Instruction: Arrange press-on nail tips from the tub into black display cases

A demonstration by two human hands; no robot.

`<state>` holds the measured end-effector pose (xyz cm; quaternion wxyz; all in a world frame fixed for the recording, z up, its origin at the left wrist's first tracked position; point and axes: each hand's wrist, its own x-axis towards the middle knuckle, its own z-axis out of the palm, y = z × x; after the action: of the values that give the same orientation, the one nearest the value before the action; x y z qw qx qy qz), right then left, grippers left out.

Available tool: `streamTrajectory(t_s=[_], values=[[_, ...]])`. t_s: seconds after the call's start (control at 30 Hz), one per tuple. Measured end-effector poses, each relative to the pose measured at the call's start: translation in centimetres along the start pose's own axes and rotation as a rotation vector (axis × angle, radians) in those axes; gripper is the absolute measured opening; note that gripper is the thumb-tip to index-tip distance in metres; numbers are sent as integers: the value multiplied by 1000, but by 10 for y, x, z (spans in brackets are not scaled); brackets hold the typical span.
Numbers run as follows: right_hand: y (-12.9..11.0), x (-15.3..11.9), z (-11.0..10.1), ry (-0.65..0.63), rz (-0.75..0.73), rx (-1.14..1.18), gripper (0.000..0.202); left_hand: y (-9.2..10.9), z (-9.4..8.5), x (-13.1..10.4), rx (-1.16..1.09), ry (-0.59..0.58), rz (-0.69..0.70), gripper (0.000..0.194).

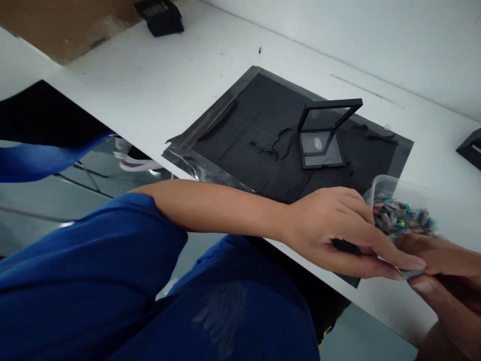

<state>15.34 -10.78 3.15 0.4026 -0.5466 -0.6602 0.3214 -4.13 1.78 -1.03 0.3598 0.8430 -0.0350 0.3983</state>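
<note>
My left hand reaches across from the left with thumb and forefinger pinched on a small thin grey-green piece. From the right edge, my right hand pinches the same piece, so the two sets of fingertips nearly meet. What exactly this piece is cannot be made out. Just behind the hands stands a clear plastic tub, partly hidden by them, holding many small multicoloured scraps. A black hinged case with clear windows stands with its lid raised, and a small clear oval shows inside it.
Under the case lies a black ribbed mat taped to the white table, with black shreds on it. A black box and a brown cardboard surface are at the back left. Another black object sits at the right edge.
</note>
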Motion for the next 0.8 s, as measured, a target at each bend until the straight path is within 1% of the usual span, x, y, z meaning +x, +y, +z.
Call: streamTrajectory(t_s=[0.1,0.17,0.23,0.33,0.43,0.57,0.7,0.8], values=[[1,-1,-1,4,-3,14,19,-4,4,1,21,120,119,18],[2,-2,-3,-11,3,23,19,-5,5,1,38,188,169,14],[1,-2,-4,-8,-5,23,18,-5,5,1,35,228,192,10],[0,0,-5,-3,-20,14,16,-5,5,1,13,242,193,8],[0,0,-5,-32,-28,-19,16,-7,5,0,-13,234,200,8],[1,-1,-5,-52,-36,-40,12,-9,3,-1,-41,189,200,12],[0,1,-4,-43,-58,-89,10,-9,1,1,-27,102,151,14],[0,4,-5,-80,-92,-144,8,-11,0,2,-3,39,132,18]])
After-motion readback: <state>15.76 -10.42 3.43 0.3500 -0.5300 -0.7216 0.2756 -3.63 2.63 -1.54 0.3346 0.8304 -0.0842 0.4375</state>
